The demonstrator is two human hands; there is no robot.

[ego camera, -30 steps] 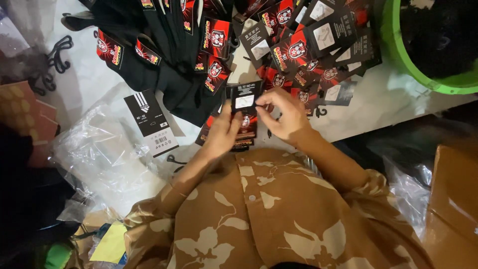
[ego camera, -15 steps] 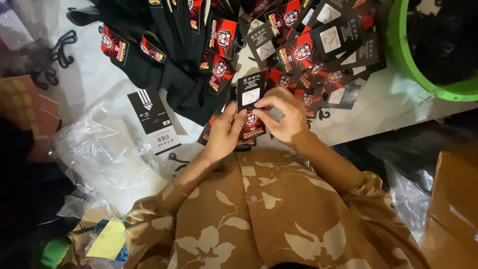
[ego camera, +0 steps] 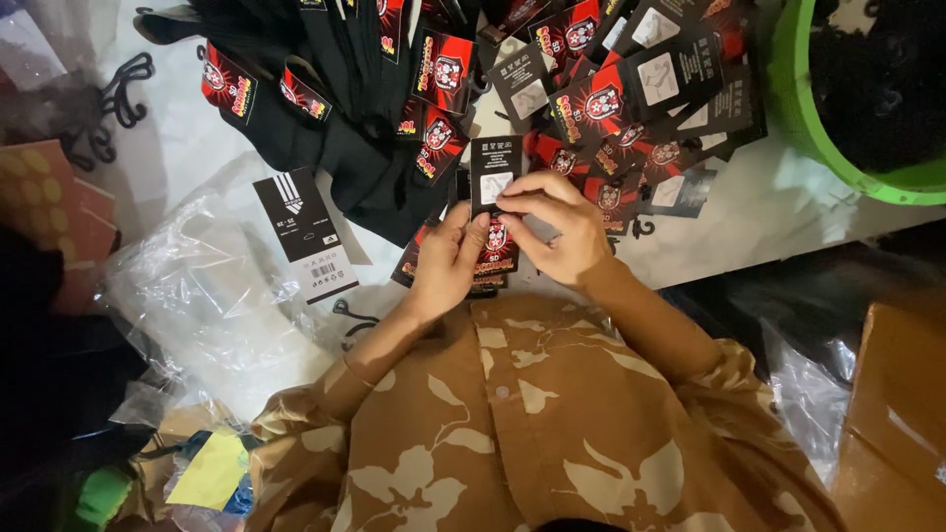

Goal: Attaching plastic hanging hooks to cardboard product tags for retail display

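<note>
Head view: both hands meet over the near edge of the white table [ego camera: 788, 212], just above the person's camouflage-patterned shirt [ego camera: 532, 424]. The left hand [ego camera: 448, 261] and the right hand [ego camera: 552, 232] together hold a black card label [ego camera: 495, 177] upright. The right fingers [ego camera: 522, 197] are pressed together and pinch the card's lower part; the left fingers [ego camera: 471, 232] close on its lower left side, with the thumb against it. Beneath the hands lies a red-and-black packaged item [ego camera: 498, 246], partly hidden by them.

Open room is scant. A bare strip of table shows to the right of the hands, running toward the right edge, and another patch toward the far left corner. Everything beyond the hands is crowded: a heap of black socks with red labels [ego camera: 335, 108] fills the far left middle, and a spread of loose red-and-black cards [ego camera: 631, 108] covers the far middle, touching and overlapping one another. A separate black-and-white tag [ego camera: 305, 236] lies left of the hands on crumpled clear plastic bags [ego camera: 207, 305] that spill over the near left edge.

At the far right corner stands a green tub [ego camera: 828, 148] holding dark fabric. Brown cardboard [ego camera: 892, 414] sits off the table at the lower right.
</note>
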